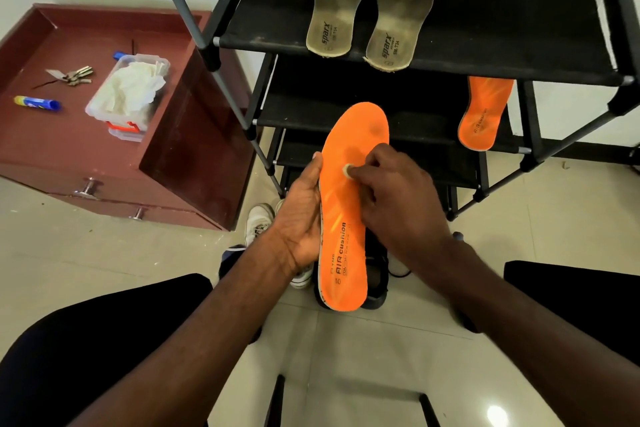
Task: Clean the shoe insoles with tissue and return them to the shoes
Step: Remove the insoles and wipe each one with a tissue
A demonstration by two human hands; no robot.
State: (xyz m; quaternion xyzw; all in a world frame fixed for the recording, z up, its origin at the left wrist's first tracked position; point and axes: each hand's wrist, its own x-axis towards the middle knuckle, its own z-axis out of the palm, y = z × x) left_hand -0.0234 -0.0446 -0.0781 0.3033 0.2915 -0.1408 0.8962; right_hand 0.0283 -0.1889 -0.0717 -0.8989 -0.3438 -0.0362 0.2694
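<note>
My left hand (300,215) grips the left edge of an orange insole (349,253), holding it face up in front of the rack. My right hand (391,191) pinches a small wad of tissue (347,170) and presses it on the insole's middle. A second orange insole (485,113) leans on the rack's middle shelf at the right. Two worn grey insoles (374,3) lie side by side on the top shelf. A dark shoe (375,284) sits on the floor under the held insole, and a white shoe (258,220) lies to its left.
The black shoe rack (485,52) stands straight ahead. At the left a maroon drawer cabinet (86,156) carries a clear box of tissues (130,94), keys (74,74) and a blue tube (36,103). My knees frame the tiled floor below.
</note>
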